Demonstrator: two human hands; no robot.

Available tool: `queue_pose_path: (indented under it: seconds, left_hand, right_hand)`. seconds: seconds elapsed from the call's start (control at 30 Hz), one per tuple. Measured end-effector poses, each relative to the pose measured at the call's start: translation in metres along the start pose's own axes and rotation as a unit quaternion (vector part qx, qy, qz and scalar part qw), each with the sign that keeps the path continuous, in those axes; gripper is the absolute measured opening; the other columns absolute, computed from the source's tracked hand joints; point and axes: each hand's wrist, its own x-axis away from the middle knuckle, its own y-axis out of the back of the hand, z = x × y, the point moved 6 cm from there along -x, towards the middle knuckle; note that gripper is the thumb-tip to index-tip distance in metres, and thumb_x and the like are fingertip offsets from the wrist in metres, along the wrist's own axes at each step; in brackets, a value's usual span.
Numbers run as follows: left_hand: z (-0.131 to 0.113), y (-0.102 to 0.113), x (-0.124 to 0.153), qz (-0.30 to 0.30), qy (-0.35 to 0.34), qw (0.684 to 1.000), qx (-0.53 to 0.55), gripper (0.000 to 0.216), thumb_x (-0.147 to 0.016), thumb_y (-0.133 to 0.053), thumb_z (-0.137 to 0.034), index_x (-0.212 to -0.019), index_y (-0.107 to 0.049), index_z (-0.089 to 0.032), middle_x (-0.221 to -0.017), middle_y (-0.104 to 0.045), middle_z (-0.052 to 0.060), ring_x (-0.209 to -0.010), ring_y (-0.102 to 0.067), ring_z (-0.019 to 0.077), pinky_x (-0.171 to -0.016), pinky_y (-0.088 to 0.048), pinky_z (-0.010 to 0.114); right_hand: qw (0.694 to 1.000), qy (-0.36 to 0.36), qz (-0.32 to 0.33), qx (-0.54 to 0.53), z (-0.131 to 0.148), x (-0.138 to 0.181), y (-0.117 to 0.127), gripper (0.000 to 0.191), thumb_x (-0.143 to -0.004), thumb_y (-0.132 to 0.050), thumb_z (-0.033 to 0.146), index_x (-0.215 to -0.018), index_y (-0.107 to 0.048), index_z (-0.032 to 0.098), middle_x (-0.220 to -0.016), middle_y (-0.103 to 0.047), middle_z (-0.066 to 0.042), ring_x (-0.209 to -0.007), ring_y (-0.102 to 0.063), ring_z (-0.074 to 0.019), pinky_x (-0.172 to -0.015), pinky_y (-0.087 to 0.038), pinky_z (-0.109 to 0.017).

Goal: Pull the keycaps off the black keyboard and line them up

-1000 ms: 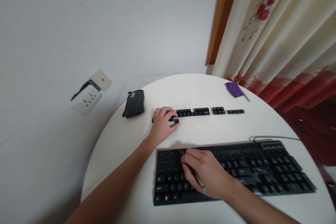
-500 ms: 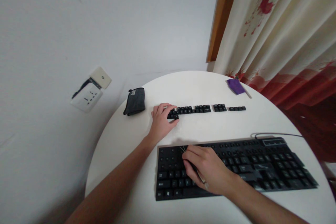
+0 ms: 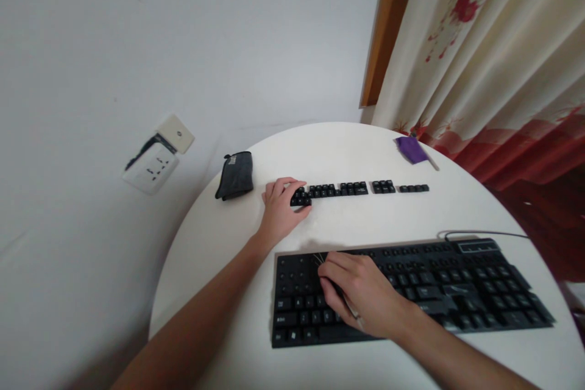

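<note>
Pale wall (image 3: 251, 42) rises behind a rounded white tabletop (image 3: 356, 219), with a flowered curtain (image 3: 439, 61) hanging at the right. On the near part of the tabletop lies a black keyboard (image 3: 461, 280), directly under the right hand (image 3: 320, 274), whose curled fingers grip a thin wire tool (image 3: 319, 258) above the keyboard's left half. Bare key positions show at the keyboard's upper left corner, just beside the wires. Farther back, loose black keycaps (image 3: 351, 189) stand in a broken row, roughly along the keyboard's length and apart from it. The left hand (image 3: 283, 198) is at the row's left end, thumb and fingers apart around the nearest keycaps; whether it grips them or only rests against them I cannot tell. That hand hides part of the row's end, while the right hand and forearm cover the middle of the keyboard. A cable (image 3: 484, 233) runs from the keyboard's back edge toward the right. A small purple flag (image 3: 411, 150) lies near the far right rim. Left of the keycaps sits a dark pouch (image 3: 235, 177), its contents hidden. A socket plate (image 3: 150, 167) is set in the wall.
</note>
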Motion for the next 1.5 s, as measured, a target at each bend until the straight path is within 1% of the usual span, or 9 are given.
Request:
queue_pose_path:
  seconds: [0.67, 0.83, 1.03, 1.13, 1.2, 1.27, 1.3, 1.4, 1.5]
  left_hand:
    - [-0.001, -0.002, -0.002, -0.001, 0.009, 1.0, -0.014, 0.056, -0.071, -0.079, -0.027, -0.123, -0.059, -0.03, -0.128, -0.053, 0.007, -0.117, -0.044, 0.0313, -0.098, -0.036, 0.047]
    - [0.002, 0.0, -0.001, -0.005, 0.006, 1.0, -0.013, 0.056, -0.072, -0.078, -0.028, -0.124, -0.059, -0.03, -0.128, -0.053, 0.007, -0.117, -0.044, 0.0313, -0.099, -0.035, 0.047]
    - [0.005, 0.001, 0.0, -0.01, 0.009, 1.0, -0.015, 0.056, -0.072, -0.078, -0.029, -0.124, -0.059, -0.03, -0.128, -0.053, 0.007, -0.117, -0.044, 0.0312, -0.098, -0.036, 0.046]
    - [0.005, 0.001, 0.0, -0.01, 0.006, 1.0, -0.014, 0.056, -0.071, -0.079, -0.028, -0.124, -0.059, -0.03, -0.128, -0.053, 0.007, -0.117, -0.044, 0.0311, -0.098, -0.036, 0.046]
    - [0.004, 0.001, 0.0, -0.009, 0.006, 1.0, -0.011, 0.057, -0.071, -0.079, -0.029, -0.124, -0.059, -0.03, -0.128, -0.054, 0.007, -0.117, -0.044, 0.0312, -0.098, -0.036, 0.045]
    - [0.003, 0.003, 0.0, -0.013, 0.003, 1.0, -0.003, 0.055, -0.072, -0.078, -0.028, -0.124, -0.059, -0.029, -0.127, -0.054, 0.007, -0.117, -0.044, 0.0308, -0.099, -0.036, 0.045]
    - [0.002, 0.004, 0.0, -0.017, -0.001, 1.0, 0.003, 0.053, -0.074, -0.077, -0.028, -0.124, -0.059, -0.029, -0.127, -0.054, 0.007, -0.117, -0.045, 0.0302, -0.099, -0.036, 0.045]
    - [-0.003, 0.007, 0.002, -0.028, -0.027, 0.999, 0.031, 0.043, -0.081, -0.069, -0.024, -0.122, -0.059, -0.026, -0.123, -0.056, 0.006, -0.115, -0.047, 0.0269, -0.1, -0.036, 0.043]
    - [-0.01, 0.008, 0.004, -0.023, -0.067, 0.996, 0.06, 0.033, -0.085, -0.063, -0.021, -0.118, -0.061, -0.024, -0.117, -0.06, 0.006, -0.11, -0.05, 0.0243, -0.099, -0.038, 0.041]
  right_hand:
    - [1.0, -0.004, -0.011, -0.024, 0.0, 0.0, 0.003, 0.014, -0.091, -0.048, 0.012, -0.09, -0.06, 0.018, -0.08, -0.06, -0.004, -0.07, -0.054, -0.0159, -0.065, -0.043, -0.027]
    - [0.989, -0.035, -0.096, -0.105, -0.007, 0.004, 0.013, 0.014, -0.093, -0.047, 0.014, -0.094, -0.06, 0.019, -0.081, -0.061, -0.004, -0.073, -0.057, -0.0163, -0.067, -0.044, -0.028]
    - [0.95, -0.107, -0.226, -0.186, -0.021, 0.011, 0.027, 0.016, -0.096, -0.048, 0.019, -0.098, -0.064, 0.02, -0.08, -0.063, -0.002, -0.071, -0.058, -0.0152, -0.066, -0.044, -0.027]
    - [0.929, -0.157, -0.266, -0.201, -0.028, 0.015, 0.034, 0.018, -0.096, -0.05, 0.02, -0.106, -0.065, 0.021, -0.081, -0.064, -0.001, -0.07, -0.059, -0.0145, -0.066, -0.045, -0.026]
    - [0.915, -0.185, -0.292, -0.206, -0.033, 0.017, 0.042, 0.019, -0.095, -0.054, 0.023, -0.109, -0.066, 0.022, -0.088, -0.067, -0.002, -0.076, -0.061, -0.0152, -0.07, -0.047, -0.026]
    - [0.903, -0.203, -0.316, -0.207, -0.037, 0.018, 0.05, 0.018, -0.092, -0.058, 0.025, -0.107, -0.068, 0.022, -0.097, -0.07, -0.003, -0.085, -0.063, -0.0168, -0.075, -0.048, -0.027]
    - [0.9, -0.21, -0.321, -0.208, -0.039, 0.017, 0.054, 0.017, -0.091, -0.059, 0.027, -0.103, -0.07, 0.021, -0.095, -0.071, -0.003, -0.084, -0.063, -0.0171, -0.076, -0.048, -0.027]
    - [0.907, -0.232, -0.276, -0.215, -0.042, 0.013, 0.056, 0.023, -0.092, -0.058, 0.033, -0.081, -0.072, 0.019, -0.069, -0.066, -0.001, -0.067, -0.06, -0.0154, -0.066, -0.046, -0.026]
    - [0.935, -0.236, -0.165, -0.205, -0.039, 0.007, 0.046, 0.04, -0.096, -0.05, 0.036, -0.064, -0.065, 0.017, -0.054, -0.054, 0.002, -0.056, -0.051, -0.0129, -0.058, -0.039, -0.026]
